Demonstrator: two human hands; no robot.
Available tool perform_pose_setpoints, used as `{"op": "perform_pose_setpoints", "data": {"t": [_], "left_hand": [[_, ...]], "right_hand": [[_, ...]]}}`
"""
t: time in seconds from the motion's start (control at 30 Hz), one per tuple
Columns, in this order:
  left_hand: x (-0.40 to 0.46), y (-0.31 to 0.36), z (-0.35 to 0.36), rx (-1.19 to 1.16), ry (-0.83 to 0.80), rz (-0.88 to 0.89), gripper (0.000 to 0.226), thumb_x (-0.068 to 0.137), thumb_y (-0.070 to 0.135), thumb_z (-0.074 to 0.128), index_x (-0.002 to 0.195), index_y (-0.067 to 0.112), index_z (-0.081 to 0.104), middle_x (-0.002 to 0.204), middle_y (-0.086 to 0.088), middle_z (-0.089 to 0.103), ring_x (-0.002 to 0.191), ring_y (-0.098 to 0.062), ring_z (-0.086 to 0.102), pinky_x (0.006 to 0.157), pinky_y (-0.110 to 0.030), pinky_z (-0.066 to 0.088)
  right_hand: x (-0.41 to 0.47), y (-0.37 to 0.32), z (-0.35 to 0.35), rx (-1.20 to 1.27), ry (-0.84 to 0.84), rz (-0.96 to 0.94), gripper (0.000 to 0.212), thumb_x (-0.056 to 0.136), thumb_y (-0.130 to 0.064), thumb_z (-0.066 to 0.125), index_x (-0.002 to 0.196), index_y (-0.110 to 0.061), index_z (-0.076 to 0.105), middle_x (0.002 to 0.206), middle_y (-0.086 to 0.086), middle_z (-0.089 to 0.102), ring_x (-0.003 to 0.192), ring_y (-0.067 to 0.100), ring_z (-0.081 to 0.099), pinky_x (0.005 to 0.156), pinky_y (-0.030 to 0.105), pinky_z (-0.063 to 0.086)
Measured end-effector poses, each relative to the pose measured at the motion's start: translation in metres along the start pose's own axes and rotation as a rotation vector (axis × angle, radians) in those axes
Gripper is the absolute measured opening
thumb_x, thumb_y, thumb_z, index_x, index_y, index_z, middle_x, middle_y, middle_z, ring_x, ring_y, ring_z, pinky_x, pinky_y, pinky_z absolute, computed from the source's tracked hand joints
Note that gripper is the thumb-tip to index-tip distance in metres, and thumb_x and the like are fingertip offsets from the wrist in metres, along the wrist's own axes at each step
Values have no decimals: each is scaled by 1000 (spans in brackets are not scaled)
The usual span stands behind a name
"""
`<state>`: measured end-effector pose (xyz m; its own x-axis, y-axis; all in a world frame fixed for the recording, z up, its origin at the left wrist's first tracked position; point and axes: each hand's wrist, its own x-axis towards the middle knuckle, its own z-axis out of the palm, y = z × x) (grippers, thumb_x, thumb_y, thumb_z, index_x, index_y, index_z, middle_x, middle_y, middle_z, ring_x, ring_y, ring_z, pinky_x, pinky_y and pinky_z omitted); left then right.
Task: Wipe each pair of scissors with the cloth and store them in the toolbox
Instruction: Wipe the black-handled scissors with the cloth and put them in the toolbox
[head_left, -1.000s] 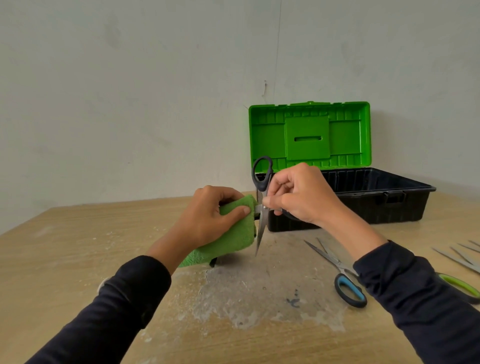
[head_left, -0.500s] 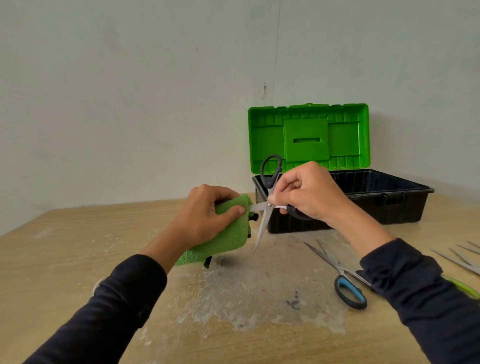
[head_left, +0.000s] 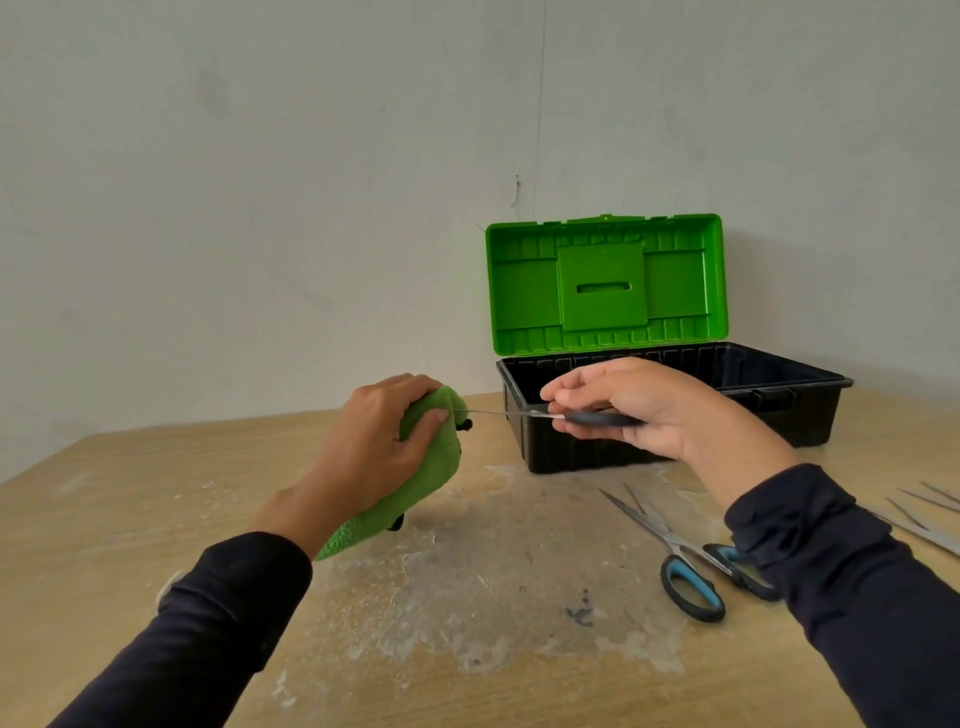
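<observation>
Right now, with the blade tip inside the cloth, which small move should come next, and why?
Probably draw the black-handled scissors rightward, so the blade slides out through the green cloth. The left hand pinches the cloth around the tip, the right hand holds the handle end level, and the open toolbox stands just behind.

Scuffed wooden table (head_left: 130, 519) — white-stained patch (head_left: 467, 597) — before a plain wall (head_left: 260, 182).
</observation>
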<state>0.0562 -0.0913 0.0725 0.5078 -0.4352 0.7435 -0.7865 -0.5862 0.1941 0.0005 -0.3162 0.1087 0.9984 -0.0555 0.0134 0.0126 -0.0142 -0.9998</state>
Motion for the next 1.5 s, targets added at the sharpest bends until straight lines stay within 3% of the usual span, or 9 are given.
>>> {"op": "perform_pose_setpoints", "data": {"t": [0.2, 0.43, 0.53, 0.63, 0.87, 1.03, 1.27, 1.4, 1.5], "left_hand": [[-1, -3, -1, -98, 13, -195, 11, 90, 16, 53, 85, 16, 63, 67, 3, 61, 60, -7, 52, 56, -9, 39], [0, -2, 4, -367, -21, -435, 22, 92, 24, 50, 79, 16, 66, 64, 0, 60, 54, -9, 53, 50, -20, 42], [-1, 1, 6, -435, -17, -507, 23, 92, 25, 51, 82, 13, 67, 64, -3, 58, 55, -13, 52, 52, -26, 42], [-1, 4, 6, -493, -24, -521, 19, 91, 27, 53, 85, 18, 69, 71, -3, 66, 62, -17, 60, 59, -31, 49], [2, -3, -1, -534, 44, -524, 7, 83, 24, 65, 85, 23, 71, 84, -2, 73, 80, -18, 68, 75, -37, 56], [3, -3, -6, -652, 80, -528, 7, 82, 22, 66, 85, 23, 72, 87, -2, 74, 83, -18, 70, 77, -35, 57], [3, 13, 4, -509, -31, -373, 12, 82, 24, 66, 90, 19, 73, 83, 3, 74, 73, -7, 68, 67, -24, 55], [2, 19, 3, -501, -130, -333, 15, 84, 26, 63, 91, 18, 73, 80, 3, 73, 69, -6, 66, 62, -20, 52], [2, 19, 0, -597, -213, -398, 19, 90, 23, 56, 98, 19, 73, 84, -1, 75, 75, -14, 69, 68, -28, 54]], "right_hand": [[9, 3, -6, 412, -73, 18, 44, 93, -29, 50, 90, 11, 65, 89, 25, 69, 80, 32, 70, 73, 32, 58], [17, 15, 1, 627, -57, 51, 43, 88, -31, 58, 105, 9, 59, 102, 25, 67, 79, 29, 70, 74, 29, 58], [18, 20, 10, 465, -28, -43, 15, 86, -9, 60, 95, 1, 64, 92, 15, 68, 79, 19, 66, 71, 22, 56], [18, 27, 16, 247, 38, -131, 15, 81, 6, 61, 90, -5, 67, 84, 5, 68, 77, 12, 60, 66, 19, 53], [18, 25, 13, 93, 111, -227, 11, 79, 3, 65, 84, -6, 69, 85, 8, 68, 82, 20, 63, 77, 29, 54], [19, 25, 13, -92, 133, -264, 10, 78, 3, 67, 84, -5, 69, 86, 10, 70, 87, 23, 66, 85, 35, 53], [19, 30, 28, -299, 111, -488, 14, 74, -4, 74, 74, -18, 70, 80, 5, 73, 81, 20, 69, 81, 33, 54], [19, 32, 31, -290, 113, -530, 11, 74, -2, 74, 78, -12, 69, 78, 5, 71, 76, 18, 67, 80, 33, 55], [20, 32, 28, -283, 110, -519, 11, 73, -2, 74, 78, -11, 69, 76, 5, 70, 72, 15, 65, 81, 36, 55]]}}
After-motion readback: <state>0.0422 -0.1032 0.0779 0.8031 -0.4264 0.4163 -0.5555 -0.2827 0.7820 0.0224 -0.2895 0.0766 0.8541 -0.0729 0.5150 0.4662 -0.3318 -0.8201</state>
